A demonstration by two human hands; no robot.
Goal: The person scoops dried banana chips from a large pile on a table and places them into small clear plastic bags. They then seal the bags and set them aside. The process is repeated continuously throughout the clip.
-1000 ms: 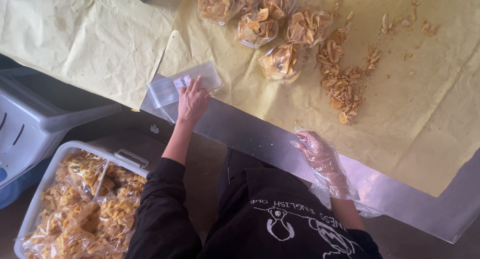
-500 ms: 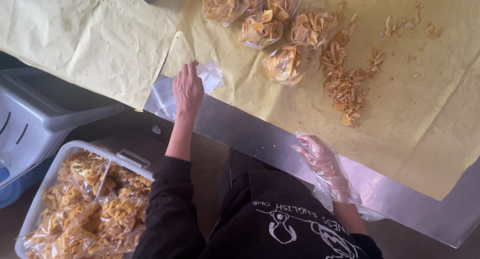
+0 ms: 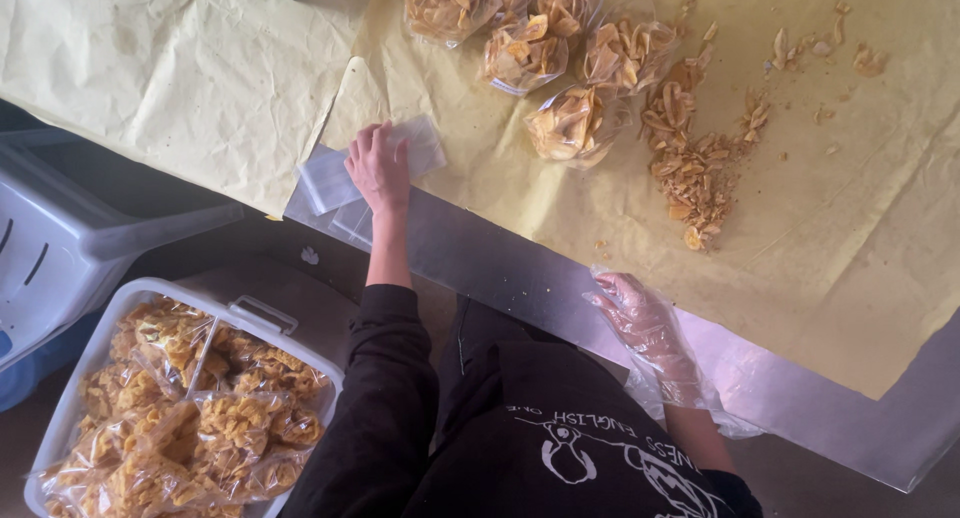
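Bare yellow paper (image 3: 180, 68) left lies open; filled snack bags (image 3: 540, 48) crowd ahead.

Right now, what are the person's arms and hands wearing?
The left hand is bare, with a black sleeve pushed partway up the forearm. The right hand wears a loose, crinkled clear plastic glove reaching past the wrist. No rings or watch show.
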